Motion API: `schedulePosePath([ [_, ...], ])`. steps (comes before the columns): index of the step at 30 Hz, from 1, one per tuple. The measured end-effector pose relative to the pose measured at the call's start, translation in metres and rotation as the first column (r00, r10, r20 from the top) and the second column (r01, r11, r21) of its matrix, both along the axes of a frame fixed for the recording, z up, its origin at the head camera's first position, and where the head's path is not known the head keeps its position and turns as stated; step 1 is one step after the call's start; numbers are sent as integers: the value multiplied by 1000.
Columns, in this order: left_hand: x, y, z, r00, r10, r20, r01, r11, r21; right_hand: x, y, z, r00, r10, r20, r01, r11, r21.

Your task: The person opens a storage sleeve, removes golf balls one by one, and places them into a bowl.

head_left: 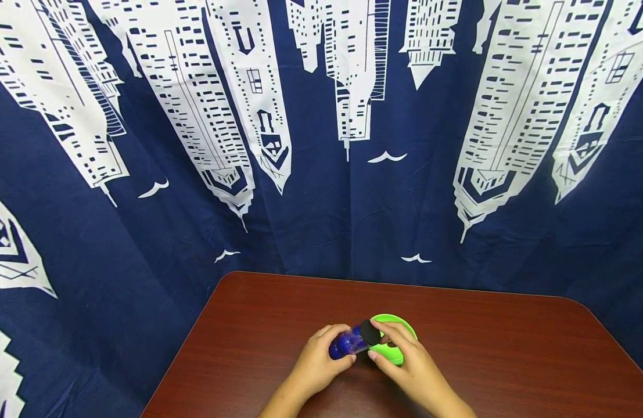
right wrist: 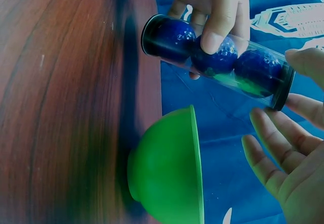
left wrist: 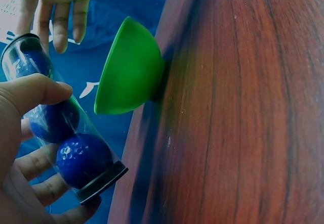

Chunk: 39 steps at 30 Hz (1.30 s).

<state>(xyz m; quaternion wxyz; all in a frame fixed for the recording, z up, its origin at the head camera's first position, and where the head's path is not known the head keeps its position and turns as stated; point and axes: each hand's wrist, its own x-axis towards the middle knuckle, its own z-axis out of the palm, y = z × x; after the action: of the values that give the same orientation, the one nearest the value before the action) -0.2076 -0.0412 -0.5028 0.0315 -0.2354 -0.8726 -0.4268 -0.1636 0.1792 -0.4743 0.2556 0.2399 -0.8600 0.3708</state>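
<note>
A clear tube (head_left: 347, 343) with black end caps holds three blue dimpled golf balls, seen best in the right wrist view, the middle ball (right wrist: 215, 59) partly behind a thumb. My left hand (head_left: 320, 361) grips the tube around its middle, thumb on one side and fingers on the other. At the tube's other end my right hand (head_left: 411, 364) pinches the black cap (head_left: 370, 332) between thumb and fingertips, while its remaining fingers hang loose. The tube is tilted and held above the table, close to a green bowl (right wrist: 169, 166) that stands upright below the right hand.
The brown wooden table (head_left: 279, 307) has rounded far corners. Behind it and along the left hangs a dark blue cloth (head_left: 321, 232) printed with white upside-down buildings and birds.
</note>
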Motion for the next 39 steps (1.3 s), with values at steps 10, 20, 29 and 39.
schedulePosePath([
  [10, 4, 4, 2, 994, 38, -105, -48, 994, -95, -1, 2, -2, 997, 20, -72, -20, 1000, -4],
  [20, 6, 3, 4, 992, -38, -120, 21, 989, -145, 1, 5, 1, 997, 39, -74, -36, 999, 35],
  [29, 5, -2, 7, 976, -87, -199, 51, 982, -181, 2, 6, 4, 994, 77, -81, -74, 997, 34],
  [39, 5, -2, 7, 981, -91, -172, 58, 981, -186, 3, 10, 4, 996, 90, -4, -90, 995, 50],
])
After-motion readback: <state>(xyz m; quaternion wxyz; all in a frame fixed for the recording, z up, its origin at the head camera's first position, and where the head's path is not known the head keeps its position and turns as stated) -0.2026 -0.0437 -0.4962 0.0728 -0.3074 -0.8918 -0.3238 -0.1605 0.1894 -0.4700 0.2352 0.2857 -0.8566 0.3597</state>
